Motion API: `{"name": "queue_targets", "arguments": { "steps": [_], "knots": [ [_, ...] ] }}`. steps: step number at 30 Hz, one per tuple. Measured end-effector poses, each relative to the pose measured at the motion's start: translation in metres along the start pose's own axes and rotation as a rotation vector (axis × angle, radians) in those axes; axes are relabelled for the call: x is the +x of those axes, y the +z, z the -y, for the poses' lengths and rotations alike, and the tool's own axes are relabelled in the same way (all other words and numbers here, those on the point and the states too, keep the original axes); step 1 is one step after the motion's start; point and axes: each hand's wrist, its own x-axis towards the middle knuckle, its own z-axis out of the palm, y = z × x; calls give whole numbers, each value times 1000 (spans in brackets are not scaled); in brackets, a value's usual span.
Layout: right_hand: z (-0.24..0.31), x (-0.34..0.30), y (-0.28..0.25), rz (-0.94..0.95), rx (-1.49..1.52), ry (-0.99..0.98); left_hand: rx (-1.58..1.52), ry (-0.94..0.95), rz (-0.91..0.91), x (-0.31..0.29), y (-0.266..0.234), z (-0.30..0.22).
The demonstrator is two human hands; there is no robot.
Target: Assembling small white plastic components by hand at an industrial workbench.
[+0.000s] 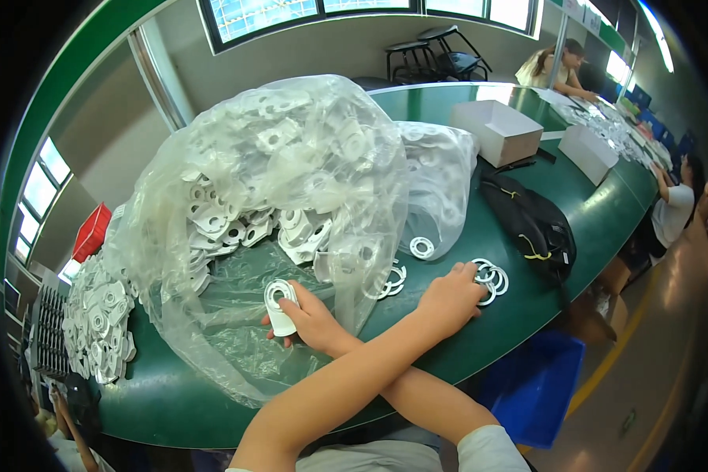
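My forearms cross, the left one over the right. My right hand is closed on a flat white plastic part with a rounded end and a grey-and-white ring shape around its hole. It is held over the mouth of a large clear plastic bag full of similar white parts. Farther right, my left hand rests with curled fingers against a small group of white rings on the green table. What its fingertips grip, if anything, is hidden.
More rings lie beside the bag. A second clear bag, a black pouch and white boxes stand behind. At left is a heap of white parts. A blue bin sits below the edge. Other people work nearby.
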Motion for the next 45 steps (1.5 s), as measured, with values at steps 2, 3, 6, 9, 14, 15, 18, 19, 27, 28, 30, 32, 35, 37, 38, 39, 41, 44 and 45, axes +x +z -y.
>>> {"name": "queue_targets", "arguments": {
  "steps": [2,3,6,9,14,15,18,19,27,28,30,32,35,37,38,39,41,44,45],
  "knots": [
    [0,0,-3,-5,7,-7,-23,-46,50,4,4,4],
    [-2,0,-3,1,-4,2,-26,-43,54,0,4,7],
    [-2,3,-5,17,-30,20,-260,79,-209,-14,-23,15],
    [-3,3,-9,21,29,46,-582,-289,-408,-46,-73,23],
    [-1,4,-7,-126,-123,88,-824,-497,-786,-144,-144,95],
    [7,3,-2,-72,-76,109,-843,-503,-836,-168,-152,110],
    [13,2,-1,-14,-32,154,-919,-580,-967,-211,-162,116],
    [15,2,-1,-19,-46,163,-957,-611,-976,-219,-160,117],
    [23,-3,2,-9,-100,231,-893,-776,-837,-240,-157,108],
    [24,-5,7,-10,-101,248,-870,-748,-851,-242,-154,107],
    [25,-6,13,46,-125,260,-875,-715,-860,-247,-154,106],
    [30,-10,17,76,-139,266,-899,-649,-843,-243,-155,102],
    [31,-11,19,120,-183,268,-909,-624,-830,-242,-153,102],
    [31,-12,23,130,-173,300,-895,-641,-786,-245,-152,102],
    [31,-12,24,144,-174,305,-815,-606,-763,-246,-150,101],
    [31,-12,25,159,-174,309,-735,-571,-737,-247,-150,100],
    [33,-13,25,171,-186,328,-720,-609,-685,-246,-150,98],
    [33,-15,25,194,-205,344,-683,-480,-667,-244,-145,98],
    [33,-15,25,204,-215,344,-641,-474,-629,-244,-145,97]
  ]
}}
